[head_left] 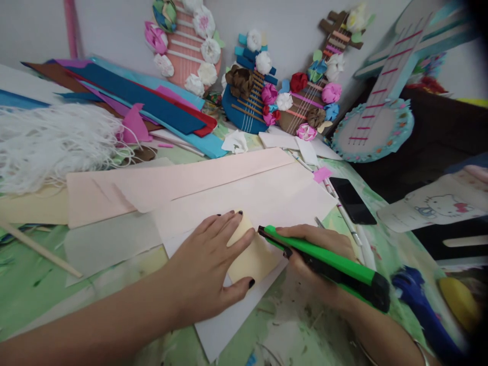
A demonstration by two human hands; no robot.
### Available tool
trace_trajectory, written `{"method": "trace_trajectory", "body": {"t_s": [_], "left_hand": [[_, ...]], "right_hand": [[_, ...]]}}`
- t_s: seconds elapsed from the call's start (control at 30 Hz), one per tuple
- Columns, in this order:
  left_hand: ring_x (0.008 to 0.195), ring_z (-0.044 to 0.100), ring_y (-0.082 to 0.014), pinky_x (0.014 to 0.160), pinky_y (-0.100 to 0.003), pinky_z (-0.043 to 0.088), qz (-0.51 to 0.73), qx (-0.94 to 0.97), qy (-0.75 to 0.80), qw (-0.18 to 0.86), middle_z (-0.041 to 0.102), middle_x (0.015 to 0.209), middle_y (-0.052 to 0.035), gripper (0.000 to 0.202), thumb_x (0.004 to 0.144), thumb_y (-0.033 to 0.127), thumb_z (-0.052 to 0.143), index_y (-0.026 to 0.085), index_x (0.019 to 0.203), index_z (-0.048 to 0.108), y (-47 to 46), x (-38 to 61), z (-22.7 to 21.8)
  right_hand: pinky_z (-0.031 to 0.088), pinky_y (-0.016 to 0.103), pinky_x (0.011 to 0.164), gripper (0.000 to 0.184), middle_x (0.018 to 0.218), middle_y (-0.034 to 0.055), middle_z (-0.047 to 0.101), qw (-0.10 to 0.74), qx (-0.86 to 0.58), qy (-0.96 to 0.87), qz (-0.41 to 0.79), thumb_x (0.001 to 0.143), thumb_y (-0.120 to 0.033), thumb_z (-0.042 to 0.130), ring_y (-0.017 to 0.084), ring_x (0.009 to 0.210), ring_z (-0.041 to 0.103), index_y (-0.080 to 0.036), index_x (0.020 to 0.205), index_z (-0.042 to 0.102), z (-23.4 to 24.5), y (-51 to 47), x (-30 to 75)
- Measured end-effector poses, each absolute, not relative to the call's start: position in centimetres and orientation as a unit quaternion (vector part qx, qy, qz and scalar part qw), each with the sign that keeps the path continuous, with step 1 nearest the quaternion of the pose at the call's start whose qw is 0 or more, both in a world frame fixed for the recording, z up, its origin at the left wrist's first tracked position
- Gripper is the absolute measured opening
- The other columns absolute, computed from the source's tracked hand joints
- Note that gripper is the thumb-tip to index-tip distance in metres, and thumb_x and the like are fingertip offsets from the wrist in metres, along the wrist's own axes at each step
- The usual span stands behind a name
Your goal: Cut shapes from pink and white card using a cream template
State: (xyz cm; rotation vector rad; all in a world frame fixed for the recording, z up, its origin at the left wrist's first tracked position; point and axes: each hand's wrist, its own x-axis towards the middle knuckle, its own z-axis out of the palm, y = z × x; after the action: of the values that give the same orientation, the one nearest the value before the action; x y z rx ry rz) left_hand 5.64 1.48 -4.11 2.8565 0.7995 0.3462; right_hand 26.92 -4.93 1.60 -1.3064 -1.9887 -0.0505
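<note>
With fingers spread, my left hand lies flat over a piece of pale yellow paper. My right hand is wrapped round a green and black box cutter, its tip close to the yellow paper's upper right edge. Whether the blade touches the paper I cannot tell. Beneath the yellow piece are white sheets, and a pale pink sheet lies just beyond. Part of the yellow paper is hidden under my left hand.
White string and coloured paper strips are heaped at the left. Paper instruments with flowers, one a blue guitar, lean on the wall. At right are a phone, a blue tape dispenser and pens. A wooden stick lies left.
</note>
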Motion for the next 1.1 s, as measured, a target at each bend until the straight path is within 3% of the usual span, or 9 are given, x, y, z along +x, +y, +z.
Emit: {"method": "trace_trajectory", "body": {"t_s": [0.83, 1.1], "left_hand": [[0.144, 0.033, -0.0409, 0.113, -0.059, 0.029, 0.107, 0.951, 0.275, 0.086, 0.037, 0.155, -0.0238, 0.072, 0.087, 0.053, 0.054, 0.018, 0.149, 0.043, 1.4, 5.6, -4.2], [0.144, 0.034, -0.0411, 0.113, -0.059, 0.030, 0.108, 0.952, 0.273, 0.091, 0.037, 0.155, -0.0240, 0.071, 0.087, 0.054, 0.055, 0.019, 0.148, 0.044, 1.5, 5.7, -4.1]], "right_hand": [[0.062, 0.022, 0.077, 0.028, 0.094, 0.0025, 0.079, 0.378, -0.526, -0.761, 0.033, 0.081, -0.007, 0.057, 0.013, 0.078, 0.076, -0.020, 0.104, 0.068, 0.3, -4.6, 27.0], [0.061, 0.021, 0.074, 0.027, 0.088, 0.0018, 0.079, 0.365, -0.535, -0.761, 0.036, 0.081, -0.008, 0.055, 0.012, 0.073, 0.075, -0.019, 0.101, 0.068, 0.6, -4.5, 26.9]]}}
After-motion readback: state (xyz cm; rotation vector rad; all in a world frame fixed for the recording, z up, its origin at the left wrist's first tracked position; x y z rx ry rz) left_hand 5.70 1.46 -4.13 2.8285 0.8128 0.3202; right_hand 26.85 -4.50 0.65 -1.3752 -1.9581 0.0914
